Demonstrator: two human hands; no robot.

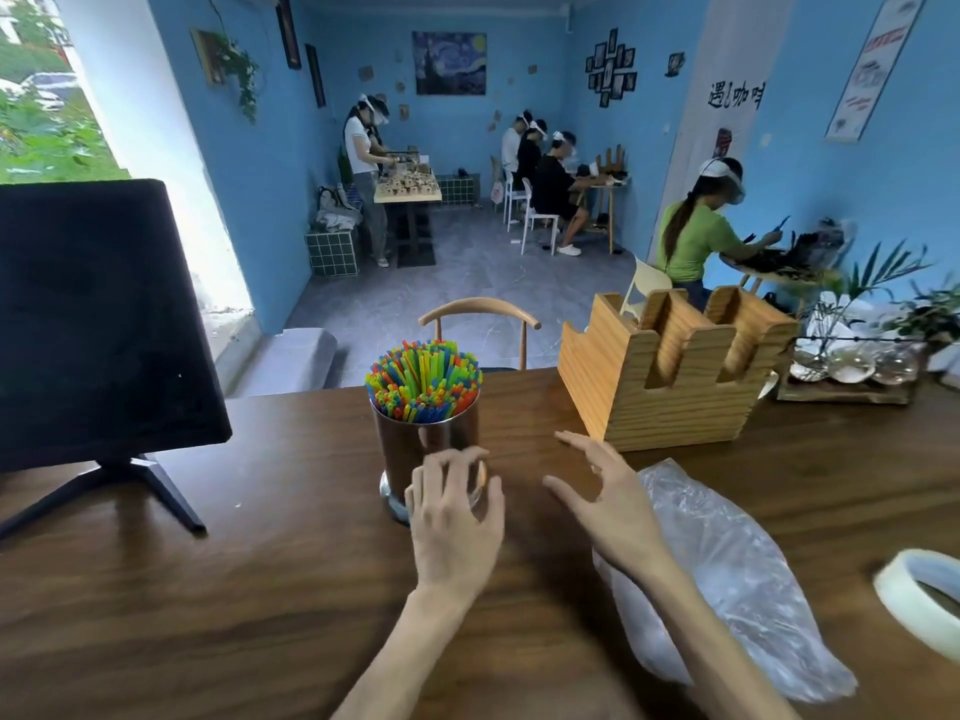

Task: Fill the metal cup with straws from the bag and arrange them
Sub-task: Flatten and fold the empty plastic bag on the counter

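The metal cup [423,444] stands upright on the wooden table [234,589], packed with coloured straws [423,379] that stick out of its top. My left hand [457,517] is in front of the cup's base with its fingers loosely spread; whether they touch the cup I cannot tell. My right hand [605,498] hovers to the right of the cup, fingers spread and holding nothing. The clear plastic bag [727,579] lies flat and crumpled on the table under and beside my right forearm, with no straws visible in it.
A black monitor [98,324] on a stand fills the left of the table. A wooden holder box [670,376] stands behind my right hand. A white tape roll [919,595] lies at the right edge. A chair back [480,311] shows beyond the table. People work at tables across the room.
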